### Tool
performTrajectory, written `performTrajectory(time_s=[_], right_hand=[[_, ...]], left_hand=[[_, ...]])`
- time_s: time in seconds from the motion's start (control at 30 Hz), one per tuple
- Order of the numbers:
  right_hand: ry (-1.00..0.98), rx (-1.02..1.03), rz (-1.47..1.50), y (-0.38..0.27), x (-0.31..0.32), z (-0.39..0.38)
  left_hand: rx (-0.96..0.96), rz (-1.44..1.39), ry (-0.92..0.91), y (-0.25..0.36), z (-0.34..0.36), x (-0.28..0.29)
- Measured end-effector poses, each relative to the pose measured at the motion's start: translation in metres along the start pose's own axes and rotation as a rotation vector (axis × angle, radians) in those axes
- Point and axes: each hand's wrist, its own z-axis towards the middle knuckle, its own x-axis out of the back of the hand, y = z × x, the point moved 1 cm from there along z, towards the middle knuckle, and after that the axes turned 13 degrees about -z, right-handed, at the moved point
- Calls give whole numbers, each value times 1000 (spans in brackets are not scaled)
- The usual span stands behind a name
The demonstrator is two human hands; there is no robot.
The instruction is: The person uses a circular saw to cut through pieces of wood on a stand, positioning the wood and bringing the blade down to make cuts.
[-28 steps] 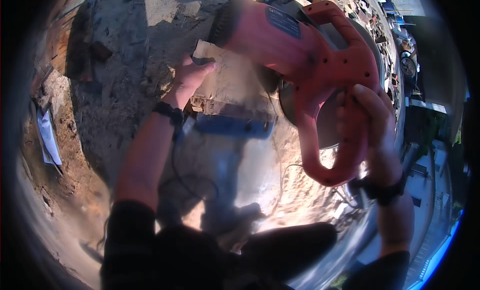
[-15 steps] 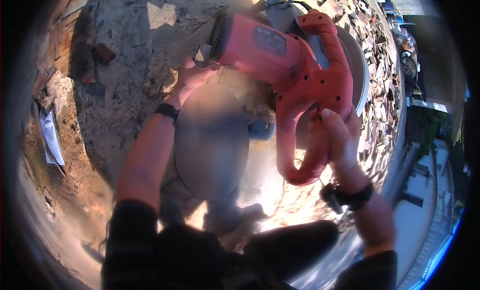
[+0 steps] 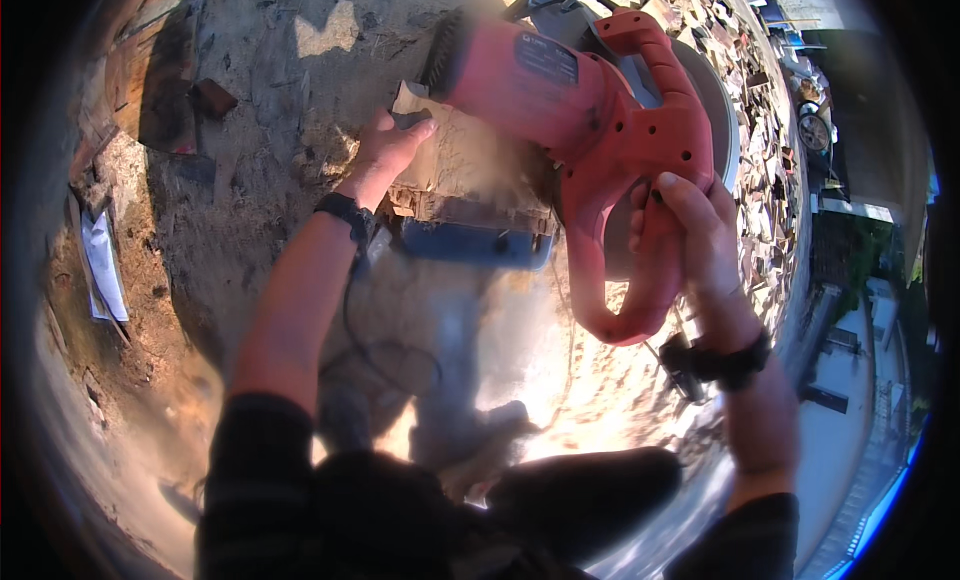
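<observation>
A red chop saw (image 3: pixel 530 85) with a loop handle fills the upper middle, its pale round blade or guard (image 3: pixel 712 105) on the right side. My right hand (image 3: pixel 695 230) is closed round the loop handle, thumb on top near the trigger area. To the left of the motor, my left hand (image 3: pixel 390 145) grips a piece of wood (image 3: pixel 440 165) by its left end, thumb over the edge. The wood lies behind a blue metal bar (image 3: pixel 475 247) of the saw's base. Dust blurs the wood's right part under the motor.
Wood offcuts (image 3: pixel 765 165) lie in a heap along the right. A white sheet-like scrap (image 3: pixel 103 265) and a brown block (image 3: pixel 213 98) are on the dusty ground at left. A dark cable (image 3: pixel 400 350) curls below the saw, and a wheel (image 3: pixel 815 132) shows far right.
The saw and my right hand have shifted slightly right and up. A large blurred grey oval in the middle has gone, uncovering the blue bar and wood. My left hand stays near the same spot.
</observation>
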Motion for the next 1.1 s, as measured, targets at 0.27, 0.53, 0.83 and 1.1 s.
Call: performTrajectory(time_s=[0.27, 0.53, 0.83, 1.1], right_hand=[[-108, -41, -66, -107, 50, 31], [-249, 194, -110, -101, 68, 40], [-183, 620, -472, -84, 69, 37], [-144, 68, -132, -78, 37, 14]], left_hand=[[-125, -40, 56, -19, 2, -3], [-187, -13, 73, -2, -12, -9], [-145, 245, -57, 2, -40, -73], [-175, 282, 13, -7, -18, -71]])
